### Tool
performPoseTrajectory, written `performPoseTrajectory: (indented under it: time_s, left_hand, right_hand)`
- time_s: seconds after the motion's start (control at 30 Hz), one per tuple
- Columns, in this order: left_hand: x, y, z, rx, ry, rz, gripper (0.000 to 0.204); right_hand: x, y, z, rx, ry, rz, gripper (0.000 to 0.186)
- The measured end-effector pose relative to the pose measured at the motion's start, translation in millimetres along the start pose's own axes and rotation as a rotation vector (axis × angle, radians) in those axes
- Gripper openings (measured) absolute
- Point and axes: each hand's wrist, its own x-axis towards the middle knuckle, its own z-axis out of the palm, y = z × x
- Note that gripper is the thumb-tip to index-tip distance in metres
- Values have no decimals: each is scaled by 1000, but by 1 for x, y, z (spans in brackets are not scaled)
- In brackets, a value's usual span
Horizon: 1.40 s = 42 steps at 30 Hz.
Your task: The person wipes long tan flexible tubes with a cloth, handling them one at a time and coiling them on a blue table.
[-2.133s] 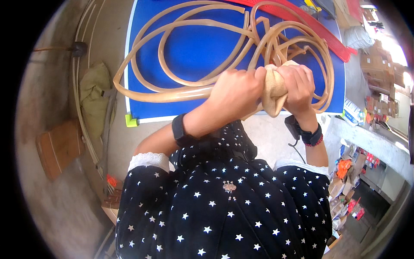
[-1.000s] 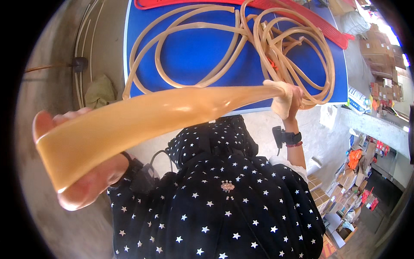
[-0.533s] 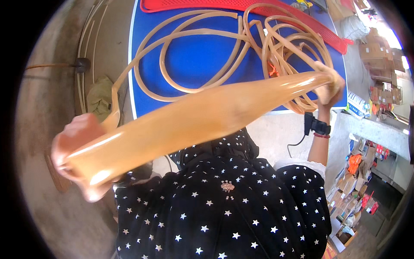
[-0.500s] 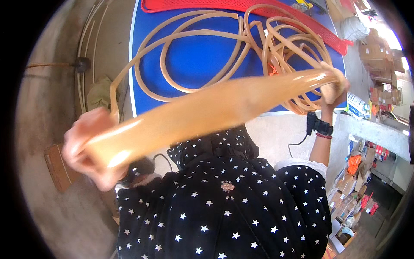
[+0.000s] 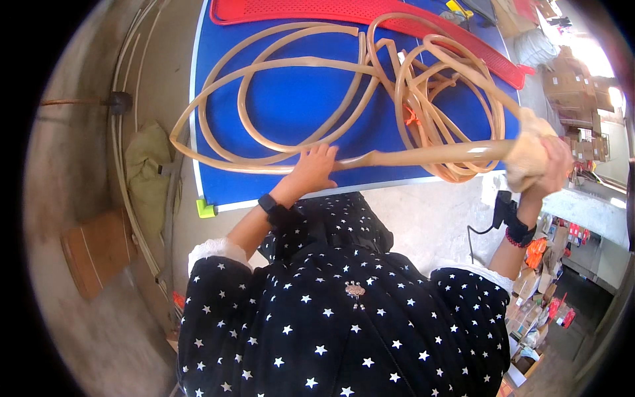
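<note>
A long tan rubber tube point(image 5: 271, 63) lies in loops over the blue tabletop point(image 5: 291, 106), and its tangled part is at the right. At the table's near edge, my left hand point(image 5: 313, 173) grips one run of this tube, fingers over it and thumb on the near side. From there the run widens into a thicker, glossy stretch reaching my right hand point(image 5: 554, 165). That hand is closed around the tube's thick part with a pale, crumpled, cloth-like bundle point(image 5: 529, 149), blurred by motion. What lies inside the bundle is hidden.
A long red perforated tray point(image 5: 297, 10) lies along the table's far side. Something orange point(image 5: 411, 117) shows among the tangled loops. A green cap point(image 5: 206, 208) covers the near left table corner. Cardboard boxes point(image 5: 572, 86) are stacked at the right; a greenish sack point(image 5: 147, 162) leans left.
A broad tan stretch held up between both hands has come down and now looks narrower. My left hand has moved right and away from me to the tube; my right hand has shifted right and nearer.
</note>
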Motion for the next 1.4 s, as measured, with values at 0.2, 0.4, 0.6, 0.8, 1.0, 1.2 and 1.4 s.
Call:
performPoseTrajectory:
  time_s: [0.2,0.4,0.6,0.8,1.0,1.2,1.4]
  left_hand:
    - [30,87,-91,-486,177,282,77]
    - [50,130,-107,-989,-62,95,50]
    - [34,139,-97,-886,-11,144,32]
    - [-19,142,-141,-901,-169,223,29]
    - [-39,122,-176,-1215,-89,164,16]
    - [-54,104,-205,-1319,300,329,16]
    - [-71,76,-223,-1498,338,437,48]
  right_hand:
    - [-8,-53,38,204,-246,-137,22]
    - [2,-86,52,269,-254,-177,18]
    - [6,-69,41,625,-478,-170,26]
    - [30,-67,3,1066,-916,-50,29]
    - [15,-62,23,721,-636,-83,22]
    - [10,-18,43,404,-403,-53,37]
    - [-14,28,49,281,-363,67,47]
